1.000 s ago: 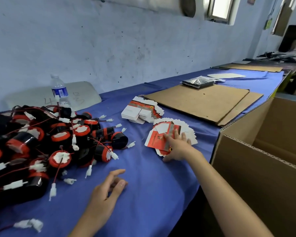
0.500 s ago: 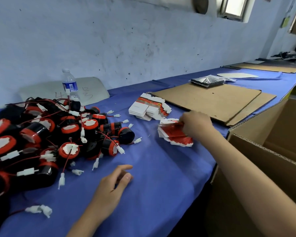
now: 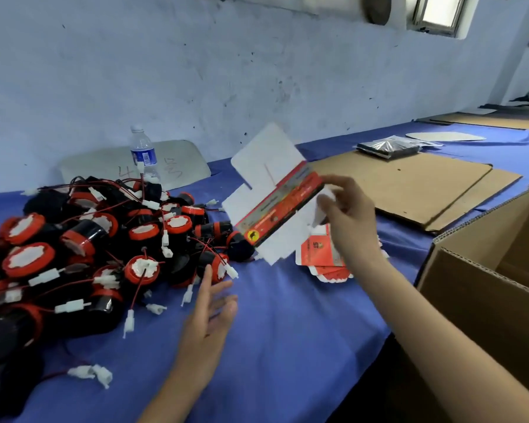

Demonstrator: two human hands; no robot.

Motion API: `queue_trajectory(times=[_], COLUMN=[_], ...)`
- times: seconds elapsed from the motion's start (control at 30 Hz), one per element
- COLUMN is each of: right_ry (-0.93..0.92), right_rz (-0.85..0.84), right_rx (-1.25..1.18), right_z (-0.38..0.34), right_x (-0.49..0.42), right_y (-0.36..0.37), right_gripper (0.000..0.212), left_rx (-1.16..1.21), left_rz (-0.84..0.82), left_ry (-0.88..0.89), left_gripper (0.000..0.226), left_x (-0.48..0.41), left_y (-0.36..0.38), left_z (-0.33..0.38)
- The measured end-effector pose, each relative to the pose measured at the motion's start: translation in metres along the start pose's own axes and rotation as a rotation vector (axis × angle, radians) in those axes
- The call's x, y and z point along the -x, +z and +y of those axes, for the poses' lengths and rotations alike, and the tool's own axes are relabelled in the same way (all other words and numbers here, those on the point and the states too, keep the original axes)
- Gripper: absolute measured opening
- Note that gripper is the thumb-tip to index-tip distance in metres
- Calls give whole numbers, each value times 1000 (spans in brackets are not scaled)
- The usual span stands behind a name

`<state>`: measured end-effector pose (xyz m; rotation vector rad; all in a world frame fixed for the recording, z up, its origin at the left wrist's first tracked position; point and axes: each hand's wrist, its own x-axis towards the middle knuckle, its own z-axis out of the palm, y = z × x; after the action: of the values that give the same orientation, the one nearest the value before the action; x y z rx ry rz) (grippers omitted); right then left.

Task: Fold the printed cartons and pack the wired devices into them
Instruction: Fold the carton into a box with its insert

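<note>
Holding what, that right hand [image 3: 345, 215]?

One flat carton [image 3: 272, 203], pinched at its right end and raised off the counter [image 3: 287, 346]. It hangs tilted, low end toward the person, with a red printed band across the middle and white flaps on both sides. The fingers are blurred, so I cannot tell their exact placing.

And the other cartons?

A small stack of flat cartons [image 3: 316, 254] lies on the blue cloth just below that hand, red print facing up.

Left hand [image 3: 208, 315]?

Open, fingers straight and spread, holding nothing. It is low over the cloth, near the front edge of the pile. Whether it touches the cloth, I cannot tell.

Which pile?

The wired devices [image 3: 104, 239]: black round bodies with red rims and white centres, heaped on the left of the counter, with red and black wires and white plugs trailing out.

Anything else nearby?

A water bottle [image 3: 142, 151] stands behind the heap, in front of a grey board [image 3: 184, 160] leaning on the wall. Brown cardboard sheets [image 3: 409, 184] lie flat further right, with a black packet [image 3: 385, 146] beyond them. A big open cardboard box [image 3: 486, 300] stands at the right edge.
</note>
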<state>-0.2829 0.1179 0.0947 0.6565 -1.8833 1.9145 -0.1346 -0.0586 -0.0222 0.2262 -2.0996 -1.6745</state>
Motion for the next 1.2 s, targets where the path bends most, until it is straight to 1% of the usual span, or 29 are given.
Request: queue_trajectory(times=[0.03, 0.07, 0.13, 0.17, 0.23, 0.27, 0.3, 0.33, 0.37, 0.4, 0.47, 0.5, 0.57, 0.63, 0.67, 0.77, 0.87, 0.97, 1.07, 1.13, 1.2], right_ry=[123, 206, 327, 379, 453, 456, 454, 445, 432, 419, 401, 390, 354, 323, 314, 298, 280, 293, 270, 268, 249], right_rz=[-81, -146, -248, -280, -314, -316, -334, -366, -400, -410, -378, -352, -330, -341, -352, -379, -416, -434, -404, -388, -381], right_rx=[-104, -140, -167, -181, -180, -152, -131, -118, -112, -103, -132, -163, -218, -235, -238, -267, -294, -348, -409, -437, -431], right_z=[7, 15, 30, 36, 45, 49, 50, 51, 50, 50, 50, 51, 52, 55, 55, 56, 55, 53, 55, 55, 58], right_x=[16, 32, 59, 69, 86, 92, 97, 101, 104, 105, 102, 101, 99, 100, 101, 102, 104, 105, 104, 106, 107], right_y=[14, 27, 50, 59, 75, 80, 86, 90, 93, 94, 92, 89, 84, 81, 81, 83, 84, 85, 86, 86, 86], right_gripper=[36, 38, 37, 34, 23, 14, 8, 18, 30, 38, 37, 34, 32, 38, 42, 49, 54, 55, 55, 55, 52], left_rx=[79, 140, 166, 158, 194, 207, 213, 216, 218, 210, 170, 156, 180, 210, 214, 223, 173, 121, 15, -24, -77], left_rz=[38, 65, 112, 137, 170, 172, 172, 167, 155, 144, 132, 137, 154, 168, 175, 173, 143, 88, -4, -65, -90], left_ry=[-18, -47, -146, -211, -252, -252, -249, -240, -216, -178, -87, -47, 5, 49, 70, 120, 180, 185, 231, 225, 220], left_gripper=[66, 70, 93, 99, 94, 87, 82, 82, 87, 98, 120, 124, 118, 104, 101, 107, 108, 106, 112, 115, 117], left_x=[0, -1, -1, 0, 2, 3, 4, 5, 6, 6, 6, 6, 5, 5, 5, 5, 5, 6, 6, 8, 8], left_y=[-1, -2, -7, -9, -12, -12, -12, -11, -11, -11, -12, -13, -16, -19, -20, -15, -11, -8, -3, -1, -1], left_z=[4, 5, 3, 1, -3, -3, -3, -1, 0, 1, 3, 5, 10, 14, 16, 19, 20, 17, 7, -1, -4])
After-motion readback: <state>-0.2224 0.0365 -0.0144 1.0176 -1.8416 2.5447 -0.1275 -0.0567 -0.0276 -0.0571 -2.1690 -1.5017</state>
